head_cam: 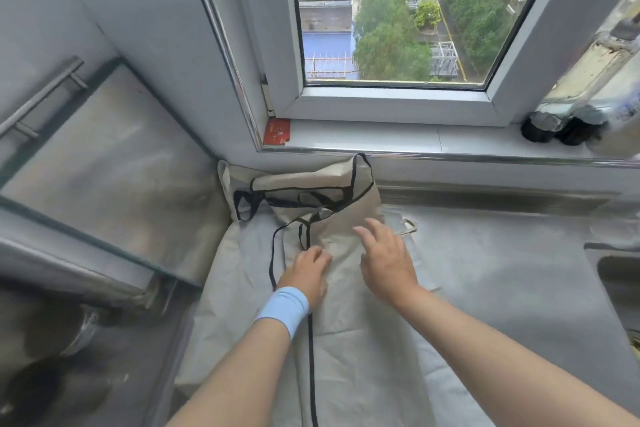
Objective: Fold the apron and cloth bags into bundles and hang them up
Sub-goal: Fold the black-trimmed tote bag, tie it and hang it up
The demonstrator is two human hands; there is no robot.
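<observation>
- The beige cloth (346, 340), most likely the apron, is lying spread flat on the tabletop (502, 253), running from the near edge up toward the window, with a black edging along its left side.
- Its loose black strap (273, 253) is trailing in a loop just left of the hands.
- The left hand (308, 274), wearing a blue wristband (284, 310), is resting on the cloth with bent fingers; I cannot tell whether its grip is pinching fabric or only pressing.
- The right hand (384, 253) is lying on the cloth just beside it, its grip apart, fingers spread and holding nothing.
- A black-trimmed bag (311, 187) is slumping against the wall under the window sill (415, 139), touching the far end of the cloth.
- It is looking flat and limp, so I am judging it empty, though its inside is hidden.
- Pale grey fabric (235, 253) is lying underneath, perhaps another bag.
- Progress is looking early: nothing is bundled, nothing is hanging, and no hook is showing.
- All the folding and hanging is waiting to be done.
- A sink (616, 270) is showing at the right edge, its basin mostly out of view.
- A red box (276, 131) is sitting on the sill's left end.
</observation>
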